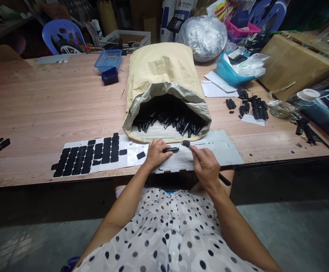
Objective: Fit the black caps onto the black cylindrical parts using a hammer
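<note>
My left hand [155,154] is closed on a short, dark, slim piece [170,150] over the grey cardboard sheet [223,145]. My right hand [206,166] pinches a small, round-looking black piece [186,143] between thumb and fingertips, just right of the left hand's piece and apart from it. A black rod [224,179] sticks out below the right palm. Directly beyond both hands lies a cream woven sack [164,62], its mouth facing me, with many glossy black pointed parts [183,126] inside. Left of my hands is a white backing sheet [133,149] bearing rows of black rounded stickers [75,160].
A blue basket [109,59] and a small navy tray [109,75] stand left of the sack. To the right are loose black parts [256,107], a turquoise basin [232,73] and a cardboard box [297,64]. The table's front edge [280,158] runs close to my body.
</note>
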`<state>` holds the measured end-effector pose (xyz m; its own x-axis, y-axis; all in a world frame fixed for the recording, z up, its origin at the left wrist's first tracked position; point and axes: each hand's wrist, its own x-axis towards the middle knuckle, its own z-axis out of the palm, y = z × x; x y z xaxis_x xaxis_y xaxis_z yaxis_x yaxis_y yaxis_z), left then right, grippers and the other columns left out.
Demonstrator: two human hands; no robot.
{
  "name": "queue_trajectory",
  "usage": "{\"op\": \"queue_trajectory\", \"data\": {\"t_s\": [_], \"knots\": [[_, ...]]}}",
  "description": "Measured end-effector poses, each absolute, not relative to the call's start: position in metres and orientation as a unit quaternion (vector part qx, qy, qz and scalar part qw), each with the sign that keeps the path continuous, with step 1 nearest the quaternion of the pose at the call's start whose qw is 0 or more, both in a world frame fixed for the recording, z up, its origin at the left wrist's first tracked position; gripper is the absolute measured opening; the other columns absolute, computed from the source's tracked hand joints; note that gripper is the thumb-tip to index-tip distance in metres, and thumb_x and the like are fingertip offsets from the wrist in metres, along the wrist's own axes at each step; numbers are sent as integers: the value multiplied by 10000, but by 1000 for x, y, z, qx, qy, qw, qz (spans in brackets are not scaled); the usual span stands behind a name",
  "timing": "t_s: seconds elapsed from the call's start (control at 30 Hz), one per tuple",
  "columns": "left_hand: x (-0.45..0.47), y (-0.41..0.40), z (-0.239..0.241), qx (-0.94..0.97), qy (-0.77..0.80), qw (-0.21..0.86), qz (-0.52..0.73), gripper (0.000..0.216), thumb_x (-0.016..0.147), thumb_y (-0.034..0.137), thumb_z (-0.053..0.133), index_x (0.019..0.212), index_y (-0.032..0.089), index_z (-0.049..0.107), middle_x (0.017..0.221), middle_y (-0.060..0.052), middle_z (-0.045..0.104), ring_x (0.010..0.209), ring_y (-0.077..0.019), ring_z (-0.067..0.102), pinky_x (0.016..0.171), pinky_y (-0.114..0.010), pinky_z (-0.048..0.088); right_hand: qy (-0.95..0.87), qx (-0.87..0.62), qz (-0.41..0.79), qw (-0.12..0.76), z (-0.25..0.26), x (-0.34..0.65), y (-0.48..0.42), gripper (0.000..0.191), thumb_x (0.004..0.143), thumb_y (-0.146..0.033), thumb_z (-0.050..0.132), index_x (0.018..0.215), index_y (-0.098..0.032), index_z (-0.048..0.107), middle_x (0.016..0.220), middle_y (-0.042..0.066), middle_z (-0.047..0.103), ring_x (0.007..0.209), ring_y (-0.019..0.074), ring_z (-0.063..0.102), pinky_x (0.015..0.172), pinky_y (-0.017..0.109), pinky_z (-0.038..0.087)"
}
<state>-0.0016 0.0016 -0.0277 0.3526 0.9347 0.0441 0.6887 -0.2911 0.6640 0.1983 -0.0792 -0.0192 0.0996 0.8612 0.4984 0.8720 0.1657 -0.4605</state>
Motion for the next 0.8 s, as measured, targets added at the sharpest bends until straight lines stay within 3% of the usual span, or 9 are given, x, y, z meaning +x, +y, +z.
{"op": "queue_trajectory", "data": {"t_s": [0.1,0.23,0.4,0.63,0.8], "knots": [[-1,0,-27,776,525,271,220,157,806,291,760,955,285,806,885,-29,663,967,-261,537,926,-436,462,-607,-701,-40,373,-13,223,-70,353,997,-286,436,1211,-251,715,979,109,686,952,249,605,888,388,484],[0,-2,-27,785,519,258,219,166,798,305,767,959,269,788,900,-32,670,967,-265,531,923,-432,458,-499,-789,-90,347,-16,269,-46,367,949,-259,449,1196,-187,711,985,148,644,970,290,561,833,407,436],[-1,-1,-27,789,517,257,210,118,831,290,751,942,257,773,910,-29,676,970,-255,532,919,-415,447,-414,-863,-64,281,-28,298,-20,332,863,-209,506,1063,-182,770,920,131,604,863,272,503,704,370,338],[-8,-5,-23,822,477,246,191,135,878,343,709,976,266,761,944,-36,687,979,-253,549,931,-422,443,-435,-852,-85,278,-43,293,-16,337,857,-207,526,1110,-195,748,914,107,561,861,252,457,719,370,309],[-9,-46,-20,888,354,217,198,162,866,365,728,969,249,776,1337,-95,638,1215,-309,548,1056,-498,420,-441,-847,-112,274,-45,292,-17,342,843,-193,519,1098,-198,747,936,115,570,880,257,455,704,359,294]]}}
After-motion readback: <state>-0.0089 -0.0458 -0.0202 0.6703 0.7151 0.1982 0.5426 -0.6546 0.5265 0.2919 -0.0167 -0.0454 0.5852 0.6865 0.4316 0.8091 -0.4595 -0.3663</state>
